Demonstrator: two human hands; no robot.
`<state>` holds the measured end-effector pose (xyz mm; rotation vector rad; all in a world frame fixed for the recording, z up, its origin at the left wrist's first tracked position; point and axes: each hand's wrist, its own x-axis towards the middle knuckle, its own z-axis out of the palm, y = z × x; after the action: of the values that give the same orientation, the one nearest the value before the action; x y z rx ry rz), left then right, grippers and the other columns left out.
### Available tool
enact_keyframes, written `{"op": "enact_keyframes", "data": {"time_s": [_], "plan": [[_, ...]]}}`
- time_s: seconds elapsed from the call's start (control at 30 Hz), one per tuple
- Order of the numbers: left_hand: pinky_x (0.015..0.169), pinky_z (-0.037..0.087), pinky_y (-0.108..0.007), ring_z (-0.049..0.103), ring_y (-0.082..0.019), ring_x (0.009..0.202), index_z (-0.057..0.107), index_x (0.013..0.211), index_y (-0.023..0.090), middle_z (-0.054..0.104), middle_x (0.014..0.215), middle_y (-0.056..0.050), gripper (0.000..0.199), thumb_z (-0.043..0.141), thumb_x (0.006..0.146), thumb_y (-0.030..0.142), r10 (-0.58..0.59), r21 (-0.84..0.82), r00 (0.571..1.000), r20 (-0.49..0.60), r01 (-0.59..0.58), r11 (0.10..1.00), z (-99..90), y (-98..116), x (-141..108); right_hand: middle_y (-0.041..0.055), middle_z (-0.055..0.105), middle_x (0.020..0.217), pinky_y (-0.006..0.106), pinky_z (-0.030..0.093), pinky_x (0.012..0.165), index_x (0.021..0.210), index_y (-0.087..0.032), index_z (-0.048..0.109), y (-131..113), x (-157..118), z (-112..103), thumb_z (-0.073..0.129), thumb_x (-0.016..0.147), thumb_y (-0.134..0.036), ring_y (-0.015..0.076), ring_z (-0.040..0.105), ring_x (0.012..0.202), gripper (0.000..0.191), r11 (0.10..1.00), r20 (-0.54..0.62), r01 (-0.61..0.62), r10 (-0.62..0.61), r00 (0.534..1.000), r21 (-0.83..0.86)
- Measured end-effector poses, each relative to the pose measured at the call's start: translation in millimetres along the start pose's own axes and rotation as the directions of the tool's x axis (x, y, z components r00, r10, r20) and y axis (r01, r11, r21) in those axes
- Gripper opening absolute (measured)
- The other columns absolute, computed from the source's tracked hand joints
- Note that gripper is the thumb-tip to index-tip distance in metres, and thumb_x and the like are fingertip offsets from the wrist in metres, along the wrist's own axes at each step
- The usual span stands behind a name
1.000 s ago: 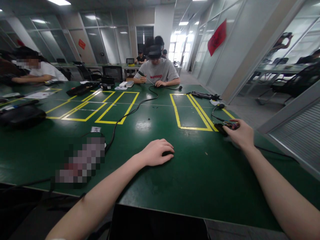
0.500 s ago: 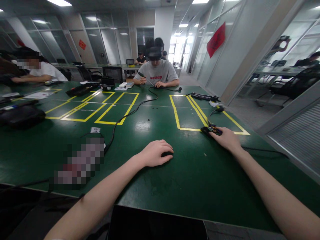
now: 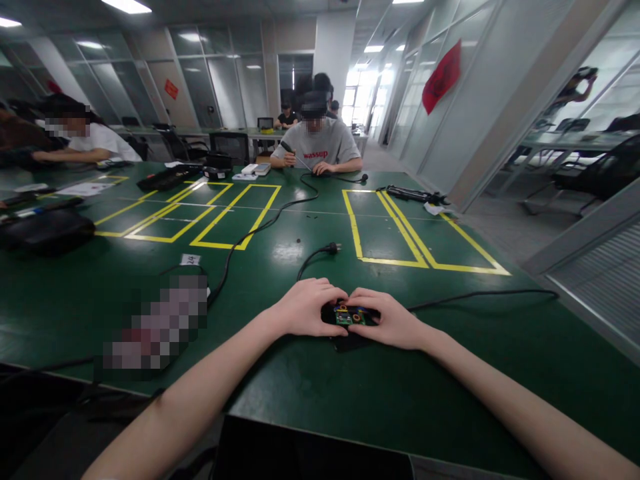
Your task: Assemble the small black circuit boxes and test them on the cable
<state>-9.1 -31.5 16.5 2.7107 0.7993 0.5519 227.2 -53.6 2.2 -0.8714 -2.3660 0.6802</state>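
Green table [image 3: 310, 387] — circuit board [image 3: 344, 319] between hands [image 3: 306, 308] [image 3: 399, 323]

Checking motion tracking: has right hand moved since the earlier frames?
Yes: right hand moved left and closer in, relative to the yellow tape, now beside left hand.

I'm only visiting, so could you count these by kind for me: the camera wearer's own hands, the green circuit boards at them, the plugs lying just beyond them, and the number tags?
Hands: 2 (left hand, right hand)
Circuit board: 1
Plug: 1
Number tag: 1
Total: 5
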Motion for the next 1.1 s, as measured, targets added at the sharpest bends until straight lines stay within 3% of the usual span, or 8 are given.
{"op": "enact_keyframes", "data": {"time_s": [0.1, 0.23, 0.47, 0.57, 0.7, 0.83, 0.97, 1.1], "plan": [[0.087, 0.053, -0.035, 0.068, -0.026, 0.102, 0.069, 0.115, 0.019, 0.074, 0.108, -0.008, 0.053, 0.084, 0.077, 0.052, 0.009, 0.011, 1.0, -0.01, -0.009, 1.0, -0.8, -0.9, 0.7, 0.0087, 0.071, 0.107, 0.035, 0.057, 0.083, 0.11, -0.021, 0.074, 5.0, -1.5, -2.2, 0.073, 0.088, -0.033, 0.0235, 0.07, 0.094, 0.024, 1.0, -0.063, -0.012, 0.012, 0.998, -0.01], [0.102, 0.051, -0.041, 0.066, -0.029, 0.118, 0.073, 0.109, 0.019, 0.074, 0.12, -0.01, 0.05, 0.083, 0.076, 0.055, 0.007, 0.004, 1.0, -0.021, -0.007, 1.0, 1.3, -4.6, -0.4, 0.0103, 0.069, 0.115, 0.037, 0.057, 0.091, 0.113, -0.022, 0.075, 5.2, -2.4, -2.4, 0.072, 0.09, -0.035, 0.0244, 0.069, 0.103, 0.026, 0.999, -0.036, 0.044, -0.045, 0.998, -0.022], [0.114, 0.045, -0.045, 0.054, -0.032, 0.138, 0.064, 0.134, 0.02, 0.067, 0.138, -0.013, 0.076, 0.087, 0.072, 0.057, 0.011, -0.069, 1.0, 0.022, -0.009, 0.998, 2.5, -8.7, -2.2, 0.0077, 0.072, 0.114, 0.036, 0.057, 0.089, 0.12, -0.025, 0.071, 9.7, -1.9, -4.5, 0.069, 0.093, -0.04, 0.0236, 0.071, 0.1, 0.031, 0.991, -0.069, -0.036, 0.027, 0.997, -0.126], [0.111, 0.047, -0.043, 0.058, -0.031, 0.132, 0.067, 0.128, 0.02, 0.068, 0.134, -0.012, 0.068, 0.087, 0.073, 0.054, 0.01, -0.071, 1.0, -0.009, -0.011, 0.997, 1.6, -9.3, -1.1, 0.006, 0.074, 0.105, 0.034, 0.056, 0.083, 0.114, -0.024, 0.071, 12.1, 0.1, -5.5, 0.071, 0.092, -0.042, 0.0227, 0.072, 0.093, 0.028, 0.981, -0.095, -0.081, 0.065, 0.993, -0.174], [0.094, 0.052, -0.037, 0.063, -0.027, 0.111, 0.07, 0.107, 0.021, 0.068, 0.114, -0.008, 0.052, 0.089, 0.071, 0.053, -0.021, 0.001, 0.997, -0.078, 0.021, 1.0, -2.2, -9.6, -0.2, 0.0049, 0.075, 0.096, 0.032, 0.053, 0.077, 0.101, -0.022, 0.074, 12.1, 2.3, -5.7, 0.069, 0.094, -0.041, 0.021, 0.072, 0.085, 0.02, 0.976, -0.091, -0.093, 0.076, 0.993, -0.198], [0.079, 0.049, -0.031, 0.062, -0.023, 0.095, 0.064, 0.098, 0.02, 0.065, 0.104, -0.005, 0.059, 0.089, 0.066, 0.063, -0.037, 0.065, 0.995, -0.096, 0.044, 0.997, -2.5, -9.7, 0.5, 0.0049, 0.074, 0.094, 0.031, 0.052, 0.076, 0.099, -0.022, 0.074, 10.0, 2.8, -5.8, 0.067, 0.096, -0.038, 0.0204, 0.071, 0.085, 0.019, 0.981, -0.095, -0.092, 0.076, 0.993, -0.171], [0.073, 0.043, -0.03, 0.061, -0.023, 0.088, 0.061, 0.094, 0.019, 0.064, 0.094, -0.004, 0.063, 0.078, 0.071, 0.075, 0.023, 0.18, 0.998, -0.059, -0.012, 0.984, 5.4, -8.9, 7.1, 0.0053, 0.074, 0.094, 0.032, 0.052, 0.075, 0.101, -0.021, 0.073, 9.5, 3.6, -5.4, 0.067, 0.096, -0.042, 0.0206, 0.07, 0.084, 0.022, 0.983, -0.098, -0.09, 0.075, 0.992, -0.162], [0.07, 0.039, -0.03, 0.062, -0.023, 0.084, 0.059, 0.091, 0.019, 0.064, 0.088, -0.003, 0.068, 0.07, 0.071, 0.083, -0.003, 0.27, 0.999, -0.043, 0.015, 0.963, 12.4, -9.0, 15.3, 0.0058, 0.073, 0.095, 0.032, 0.053, 0.075, 0.102, -0.022, 0.074, 10.6, 4.1, -5.5, 0.062, 0.099, -0.044, 0.0202, 0.07, 0.083, 0.025, 0.98, -0.094, -0.079, 0.062, 0.994, -0.185]]}}
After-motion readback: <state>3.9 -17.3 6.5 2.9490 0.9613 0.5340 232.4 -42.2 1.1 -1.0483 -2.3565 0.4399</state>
